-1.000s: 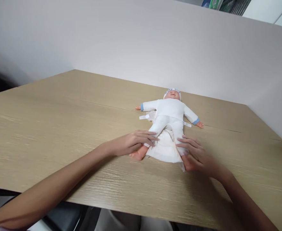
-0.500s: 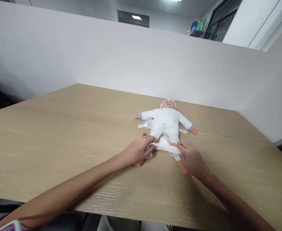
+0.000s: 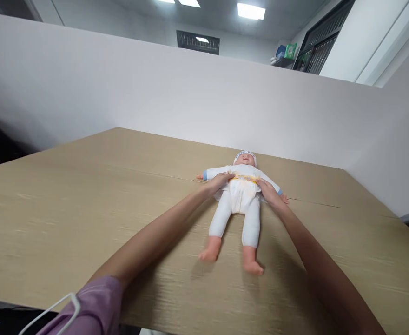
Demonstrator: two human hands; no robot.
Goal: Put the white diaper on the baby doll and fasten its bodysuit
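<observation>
A baby doll (image 3: 251, 228) in a white outfit with blue cuffs lies on its back, head toward the partition and bare feet toward me. A white diaper (image 3: 241, 197) with a yellow-orange patterned waistband covers its front from crotch to belly. At the waistband's left corner, my left hand (image 3: 221, 180) pinches the edge. My right hand (image 3: 266, 190) grips the opposite corner, its fingers closed on the band. Behind the hips, the back of the diaper is mostly hidden by the doll and my hands.
The doll rests on a wide wood-grain table (image 3: 103, 218) with a seam across it. A pale partition (image 3: 176, 97) rises behind the table's far edge. A white cord-like loop (image 3: 74, 302) is by my left sleeve.
Both hands have moved away from me, drawing the diaper front up from between the doll's legs onto its belly. The legs and feet are now uncovered, and the view has tilted up slightly.
</observation>
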